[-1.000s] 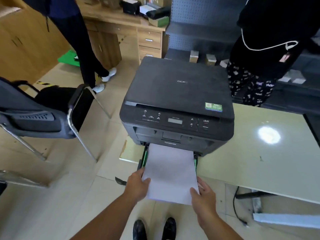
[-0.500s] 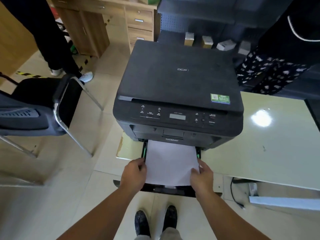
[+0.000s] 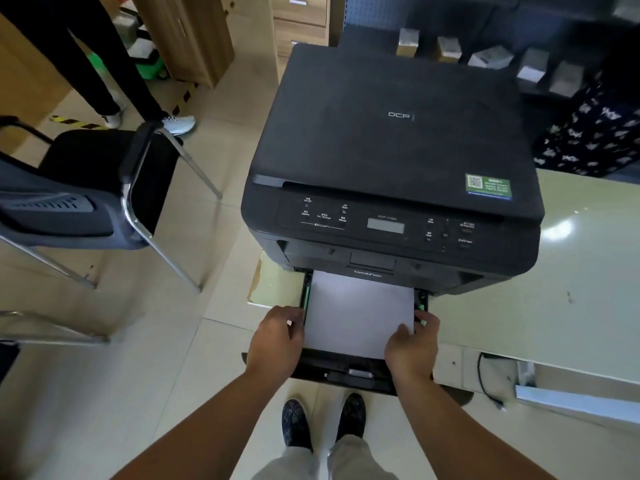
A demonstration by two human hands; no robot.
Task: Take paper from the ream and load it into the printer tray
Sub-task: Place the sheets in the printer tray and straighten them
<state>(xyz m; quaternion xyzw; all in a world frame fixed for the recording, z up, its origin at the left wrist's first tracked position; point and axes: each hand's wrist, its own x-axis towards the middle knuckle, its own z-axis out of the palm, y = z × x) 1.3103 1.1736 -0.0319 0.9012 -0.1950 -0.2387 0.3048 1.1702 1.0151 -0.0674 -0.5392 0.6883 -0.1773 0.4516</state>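
A black printer (image 3: 391, 150) stands on the left end of a pale green table (image 3: 561, 292). Its paper tray (image 3: 346, 374) is pulled out toward me at the bottom front. A white stack of paper (image 3: 356, 313) lies flat in the tray between the green side guides, its far end under the printer body. My left hand (image 3: 277, 337) curls against the paper's left edge, over the tray wall. On the paper's near right corner my right hand (image 3: 412, 344) has its thumb on top and its fingers by the right guide. No ream is in view.
A black chair with chrome legs (image 3: 104, 188) stands to the left of the printer. One person's legs (image 3: 104, 71) are at the far left, another person (image 3: 595, 140) stands behind the table at right. A cable (image 3: 485, 379) hangs under the table. My shoes (image 3: 322, 420) are below the tray.
The paper has slid further into the tray and come down flat between the guides. Both my hands moved forward with it toward the printer, and my head has come closer.
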